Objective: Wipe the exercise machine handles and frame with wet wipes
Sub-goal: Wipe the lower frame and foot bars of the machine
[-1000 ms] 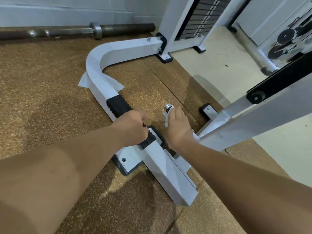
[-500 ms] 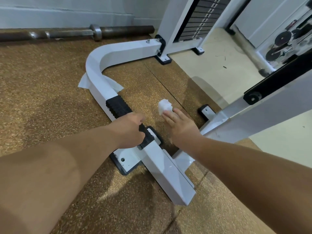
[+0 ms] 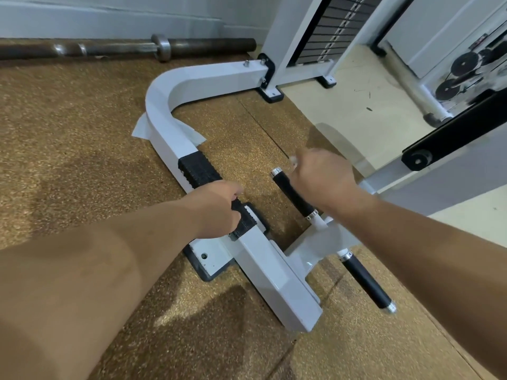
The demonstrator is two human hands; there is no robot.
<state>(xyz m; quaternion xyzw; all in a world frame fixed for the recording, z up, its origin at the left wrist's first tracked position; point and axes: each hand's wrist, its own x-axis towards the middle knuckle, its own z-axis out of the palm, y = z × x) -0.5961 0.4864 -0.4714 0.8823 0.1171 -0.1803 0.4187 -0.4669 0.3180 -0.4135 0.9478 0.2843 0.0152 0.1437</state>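
Note:
A white machine frame (image 3: 175, 86) curves across the cork floor, with a black ribbed grip pad (image 3: 199, 168) on its near leg. My left hand (image 3: 219, 208) grips that pad's near end. Two black handles stick out from a white bracket: a far handle (image 3: 292, 193) and a near handle (image 3: 365, 279). My right hand (image 3: 322, 175) hovers curled just right of the far handle, holding a crumpled white wet wipe (image 3: 294, 160) of which only a bit shows at the knuckles.
A flat white wipe (image 3: 141, 128) lies under the frame's bend. A barbell (image 3: 123, 48) lies along the back wall. The weight stack (image 3: 332, 31) stands behind, and a slanted white and black arm (image 3: 452, 149) crosses at right, with pulleys (image 3: 463, 67) beyond.
My right hand has lifted off the far handle's tip and drawn back to the right, curling round the wipe, so the whole black handle now shows. My left hand stays on the pad.

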